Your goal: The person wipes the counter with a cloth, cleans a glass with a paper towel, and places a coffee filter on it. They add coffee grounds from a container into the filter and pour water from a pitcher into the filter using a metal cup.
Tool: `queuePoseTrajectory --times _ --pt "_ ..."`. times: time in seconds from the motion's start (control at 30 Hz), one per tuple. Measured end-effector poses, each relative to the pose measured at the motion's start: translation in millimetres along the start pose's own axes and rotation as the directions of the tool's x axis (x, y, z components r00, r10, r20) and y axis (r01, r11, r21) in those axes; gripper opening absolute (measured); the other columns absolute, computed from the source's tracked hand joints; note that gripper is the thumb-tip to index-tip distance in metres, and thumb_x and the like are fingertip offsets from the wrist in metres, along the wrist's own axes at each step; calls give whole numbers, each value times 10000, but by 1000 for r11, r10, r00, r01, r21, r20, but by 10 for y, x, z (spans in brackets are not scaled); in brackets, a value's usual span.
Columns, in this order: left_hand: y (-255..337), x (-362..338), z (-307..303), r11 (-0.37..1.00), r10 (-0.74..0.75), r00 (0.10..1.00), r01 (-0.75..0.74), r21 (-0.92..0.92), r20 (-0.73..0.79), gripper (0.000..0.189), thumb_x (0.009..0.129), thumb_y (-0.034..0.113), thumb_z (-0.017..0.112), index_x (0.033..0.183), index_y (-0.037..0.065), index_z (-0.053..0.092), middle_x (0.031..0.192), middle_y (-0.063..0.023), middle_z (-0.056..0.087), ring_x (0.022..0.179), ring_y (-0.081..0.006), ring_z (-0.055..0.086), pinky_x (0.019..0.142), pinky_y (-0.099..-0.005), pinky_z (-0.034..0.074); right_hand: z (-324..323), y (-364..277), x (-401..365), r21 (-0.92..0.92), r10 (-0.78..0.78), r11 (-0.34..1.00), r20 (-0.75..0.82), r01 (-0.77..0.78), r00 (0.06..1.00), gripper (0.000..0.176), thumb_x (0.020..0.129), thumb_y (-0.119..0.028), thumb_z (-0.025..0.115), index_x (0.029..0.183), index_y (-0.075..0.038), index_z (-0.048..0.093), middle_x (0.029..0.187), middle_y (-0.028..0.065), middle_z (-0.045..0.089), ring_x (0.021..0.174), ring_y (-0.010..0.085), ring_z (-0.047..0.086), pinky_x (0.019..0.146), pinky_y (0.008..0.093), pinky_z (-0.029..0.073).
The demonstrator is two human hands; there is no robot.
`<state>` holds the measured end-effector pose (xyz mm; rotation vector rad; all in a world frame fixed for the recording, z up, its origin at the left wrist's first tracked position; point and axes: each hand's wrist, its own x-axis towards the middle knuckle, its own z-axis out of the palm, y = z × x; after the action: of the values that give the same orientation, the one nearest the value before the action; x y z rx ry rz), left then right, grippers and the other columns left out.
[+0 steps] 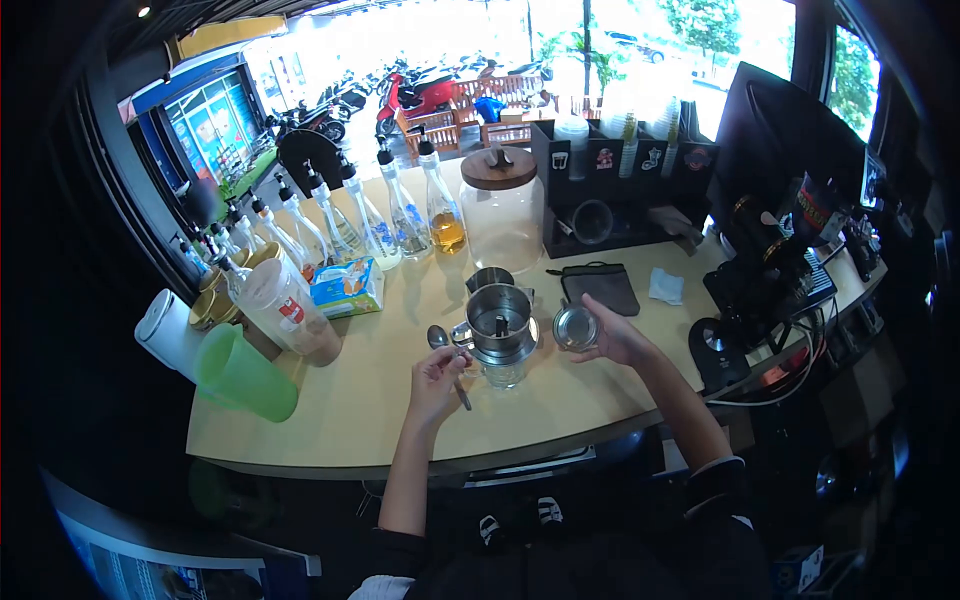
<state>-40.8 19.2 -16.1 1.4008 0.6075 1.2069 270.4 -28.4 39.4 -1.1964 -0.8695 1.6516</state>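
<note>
A metal drip filter (499, 322) stands on top of a glass cup (504, 375) near the counter's front edge. My right hand (612, 335) holds a round metal lid (576, 327) just right of the filter. On the other side, my left hand (438, 383) is closed beside the glass, its fingertips near the handle; whatever they hold is too small to make out. A spoon (437, 337) lies partly behind my left hand. Right behind the filter is a dark metal cup (489, 280).
Pump bottles (446, 215) line the counter's back left, with a tissue box (346, 288) and a green cup (246, 373) nearer. A glass jar (502, 220), black cup rack (628, 185), dark pouch (602, 287) and white cloth (666, 287) stand or lie behind and right.
</note>
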Motion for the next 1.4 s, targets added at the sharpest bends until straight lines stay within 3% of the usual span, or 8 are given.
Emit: queuePoseTrajectory --times 0.23,0.47,0.63,0.77,0.87,0.93,1.1,1.4 --pt "23 8 -7 999 42 999 -42 15 26 189 870 128 645 991 -17 642 881 -64 655 833 -134 616 786 -280 489 -61 133 98 -312 -24 949 -181 -34 983 498 900 -418 546 1212 -41 458 1076 114 566 969 242 595 615 353 580" --pt "44 7 6 998 42 999 -43 40 17 177 872 119 641 988 -15 641 881 -65 654 833 -138 616 782 -280 491 -63 188 142 -626 -114 779 -166 -15 979 639 780 -426 674 1217 -5 474 1083 163 562 990 266 588 674 356 561" --pt "10 12 -12 999 51 998 -51 18 30 171 871 115 641 981 -16 641 876 -61 655 830 -133 617 779 -278 491 -54 228 158 -965 -454 262 -112 12 884 523 772 -400 675 1107 -10 581 1067 202 573 964 316 589 843 389 460" --pt "6 6 -12 999 27 1000 -27 20 9 163 870 111 641 970 -17 641 874 -58 654 826 -131 616 779 -276 488 -102 -43 165 -961 -464 274 -99 36 880 476 810 -413 633 1084 -27 588 1033 176 573 936 311 582 812 384 469" --pt "25 3 -6 999 25 1000 -25 27 7 152 870 106 640 959 -17 643 872 -55 654 824 -126 613 780 -273 485 -254 -120 244 -927 -533 373 -245 -35 810 465 845 -433 588 1098 -43 572 1053 165 550 972 312 558 844 413 449" --pt "27 0 -9 999 13 1000 -13 33 8 145 867 104 643 951 -14 646 862 -50 653 826 -119 609 780 -269 480 -406 -70 424 -966 -805 252 -244 -61 540 528 858 -465 556 1188 -54 513 1142 153 513 1078 318 503 903 455 402" --pt "14 -18 -29 1000 0 1000 0 24 -2 147 866 107 644 949 -14 648 862 -54 659 830 -115 606 780 -270 478 -595 93 599 -907 -472 -4 -369 -421 801 749 900 -619 270 1474 -148 171 1536 145 94 1408 366 77 1048 682 21" --pt "24 -29 -18 999 -16 1000 16 28 -16 144 871 81 628 967 -25 644 875 -60 663 836 -116 609 790 -272 481 -714 179 680 -933 -508 -19 -301 -360 807 618 941 -485 284 1466 -170 202 1534 144 106 1407 374 60 1044 682 0"
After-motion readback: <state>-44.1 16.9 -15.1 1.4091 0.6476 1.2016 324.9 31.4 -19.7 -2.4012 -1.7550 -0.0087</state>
